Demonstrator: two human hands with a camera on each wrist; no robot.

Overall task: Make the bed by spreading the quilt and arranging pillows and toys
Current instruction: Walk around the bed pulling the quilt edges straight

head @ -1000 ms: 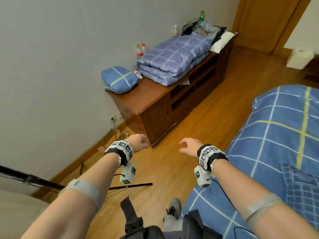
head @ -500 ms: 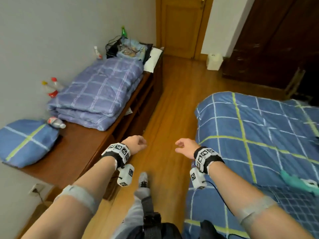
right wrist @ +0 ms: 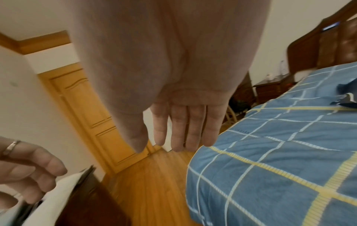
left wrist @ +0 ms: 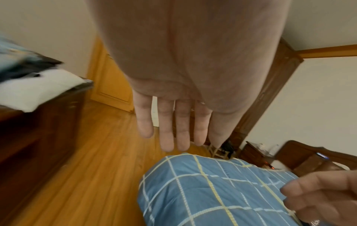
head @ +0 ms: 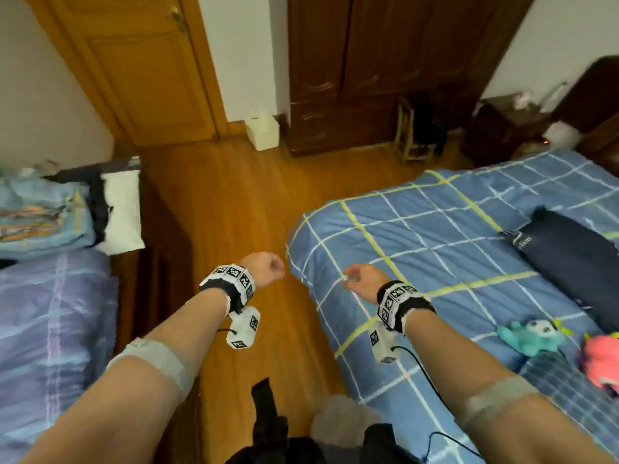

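Observation:
The bed point(head: 435, 236) on the right wears a blue sheet with white and yellow grid lines point(left wrist: 203, 191) point(right wrist: 270, 168). A dark navy pillow point(head: 576, 259) lies on it at the right, with a teal plush toy point(head: 529, 336) and a pink plush toy point(head: 601, 360) nearer me. A folded lilac quilt point(head: 50, 329) rests on the cabinet at left. My left hand point(head: 264, 267) hangs over the floor, empty. My right hand point(head: 360, 277) hovers over the bed's near corner, empty. Both wrist views show straight, relaxed fingers point(left wrist: 170, 130) point(right wrist: 181, 130).
A wooden floor point(head: 241, 209) runs between the cabinet point(head: 157, 249) and the bed. A wooden door point(head: 147, 68), a white bin point(head: 263, 130), a dark wardrobe point(head: 378, 68) and a small stool point(head: 412, 135) stand at the far end. Folded bedding and a white pillow point(head: 122, 212) lie on the cabinet.
My view has swung right from the cabinet toward the bed; the navy pillow and both toys have come into sight. Both hands stay raised and empty, the right now over the bed's corner.

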